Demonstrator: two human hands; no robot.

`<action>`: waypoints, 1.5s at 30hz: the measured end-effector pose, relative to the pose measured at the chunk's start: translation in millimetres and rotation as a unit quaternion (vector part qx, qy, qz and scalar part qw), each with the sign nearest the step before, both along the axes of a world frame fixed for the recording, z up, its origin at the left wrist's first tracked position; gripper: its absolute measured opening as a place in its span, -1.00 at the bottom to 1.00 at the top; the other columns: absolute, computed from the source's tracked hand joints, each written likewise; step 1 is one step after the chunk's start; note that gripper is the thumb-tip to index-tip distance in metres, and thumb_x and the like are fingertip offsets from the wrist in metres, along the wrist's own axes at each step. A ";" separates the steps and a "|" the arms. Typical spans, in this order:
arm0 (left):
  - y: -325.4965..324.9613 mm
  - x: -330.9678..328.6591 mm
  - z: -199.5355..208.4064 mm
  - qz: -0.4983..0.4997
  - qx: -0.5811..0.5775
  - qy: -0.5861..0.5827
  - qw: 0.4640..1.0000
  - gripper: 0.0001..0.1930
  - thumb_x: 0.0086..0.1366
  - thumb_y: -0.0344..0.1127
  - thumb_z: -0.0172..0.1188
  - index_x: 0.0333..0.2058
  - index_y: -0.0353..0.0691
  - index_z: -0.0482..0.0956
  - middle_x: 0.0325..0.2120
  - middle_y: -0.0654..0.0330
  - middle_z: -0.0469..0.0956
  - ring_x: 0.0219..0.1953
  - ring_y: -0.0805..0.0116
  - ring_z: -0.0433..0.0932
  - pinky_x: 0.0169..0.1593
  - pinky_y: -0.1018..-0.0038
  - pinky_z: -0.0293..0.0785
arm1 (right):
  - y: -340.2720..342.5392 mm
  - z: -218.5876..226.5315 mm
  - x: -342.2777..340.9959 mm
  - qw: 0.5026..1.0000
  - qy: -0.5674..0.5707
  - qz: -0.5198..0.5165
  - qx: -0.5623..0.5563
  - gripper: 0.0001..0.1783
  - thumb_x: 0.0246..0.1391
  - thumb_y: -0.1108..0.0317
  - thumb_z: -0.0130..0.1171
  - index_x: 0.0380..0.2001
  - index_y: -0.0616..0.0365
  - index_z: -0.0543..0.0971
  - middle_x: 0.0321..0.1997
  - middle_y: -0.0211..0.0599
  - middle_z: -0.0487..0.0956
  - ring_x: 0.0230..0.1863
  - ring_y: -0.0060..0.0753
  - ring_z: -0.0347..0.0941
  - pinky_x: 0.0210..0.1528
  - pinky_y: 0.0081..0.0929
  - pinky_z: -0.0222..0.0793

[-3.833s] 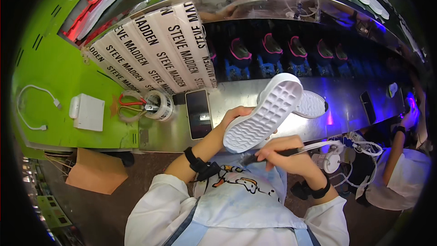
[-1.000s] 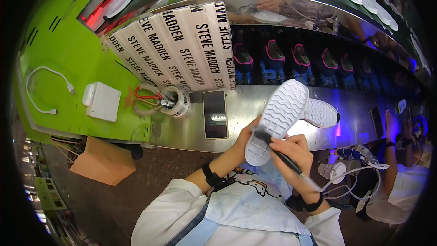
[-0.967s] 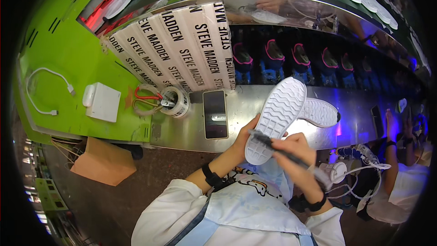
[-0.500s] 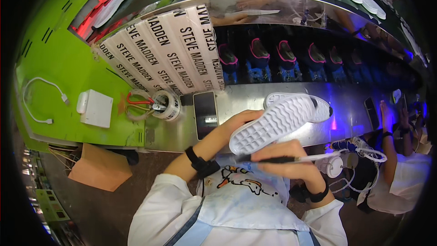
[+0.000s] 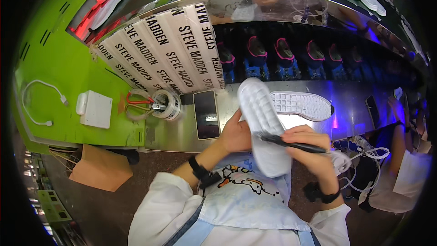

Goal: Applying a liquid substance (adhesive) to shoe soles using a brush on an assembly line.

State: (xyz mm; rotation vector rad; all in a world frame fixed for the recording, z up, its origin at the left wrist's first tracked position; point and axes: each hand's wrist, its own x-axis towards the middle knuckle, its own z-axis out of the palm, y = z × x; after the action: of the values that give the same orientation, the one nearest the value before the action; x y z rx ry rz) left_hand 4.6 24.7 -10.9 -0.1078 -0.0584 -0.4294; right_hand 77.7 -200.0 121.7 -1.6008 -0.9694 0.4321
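Head view: the left hand (image 5: 237, 134) is clamped on a white sole (image 5: 258, 114), thumb side at its left edge, fingers mostly hidden behind it. The sole is held up in the air over the near edge of the metal worktop (image 5: 177, 137), tread toward the camera, its lower end in front of the light blue apron (image 5: 250, 207). The right hand (image 5: 309, 143) is closed round the black handle of a brush (image 5: 296, 145), its bristle end over the middle of the tread; blur makes it hard to tell whether the bristles touch. The 2 hands are apart, 1 on each side of the sole, and each wrist wears a black strap (image 5: 200, 172).

Just behind the held sole, a 2nd white sole (image 5: 302, 105) lies tread up on the metal worktop. To the left on it are a phone (image 5: 206, 118) and, beside that, a white tub (image 5: 172, 109) of tools with red-handled scissors (image 5: 136, 99) near it. A large patterned carton (image 5: 164, 52) stands behind them. On the green worktop (image 5: 68, 68) are a small white box (image 5: 99, 110) and a white cable (image 5: 23, 98). Beyond, dark shoes (image 5: 285, 51) with pink trim stand in a row. At far right, another person's forearm (image 5: 398, 136) shows near a 2nd phone (image 5: 372, 112).
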 end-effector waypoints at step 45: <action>7.8 30.1 90.8 -0.122 0.479 0.116 0.862 -0.59 0.20 -0.18 0.08 -0.07 -0.36 0.53 -0.30 0.09 0.63 -0.38 0.35 0.63 -0.27 0.55 0.55 | -27.6 7.8 13.1 0.992 0.066 -0.109 0.012 -0.85 0.05 0.55 0.06 -0.48 0.32 0.62 -0.36 -0.08 0.65 -0.30 -0.28 0.61 -0.23 -0.41 0.51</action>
State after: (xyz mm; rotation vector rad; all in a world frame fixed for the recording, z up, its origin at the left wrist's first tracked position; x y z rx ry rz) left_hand 34.7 32.4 79.9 0.8289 0.4155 -0.6545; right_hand 90.8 -227.6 129.5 -1.6154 -0.6885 0.3683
